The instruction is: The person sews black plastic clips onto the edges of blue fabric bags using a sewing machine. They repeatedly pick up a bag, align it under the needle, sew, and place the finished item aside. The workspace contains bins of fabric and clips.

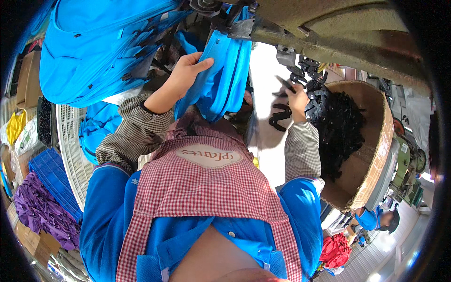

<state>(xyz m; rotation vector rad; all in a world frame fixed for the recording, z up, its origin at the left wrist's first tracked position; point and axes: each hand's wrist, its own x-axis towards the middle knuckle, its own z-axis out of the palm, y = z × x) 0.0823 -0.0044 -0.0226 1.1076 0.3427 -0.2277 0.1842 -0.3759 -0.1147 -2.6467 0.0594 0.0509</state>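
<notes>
Hands at the machine: your left hand (185,70) grips folded bright-blue fabric (225,77), your right hand (297,99) pinches one black plastic buckle (283,82), many remaining in the cardboard box (376,150).

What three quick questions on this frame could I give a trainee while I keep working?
1. True or false: the left hand grips the blue fabric piece.
2. What does the right hand pinch? A) a small black plastic part B) a red cloth C) a purple bag
3. Fill in: the heap of black plastic parts lies in a ____ box.

Key: 1 true; 2 A; 3 cardboard.
</notes>
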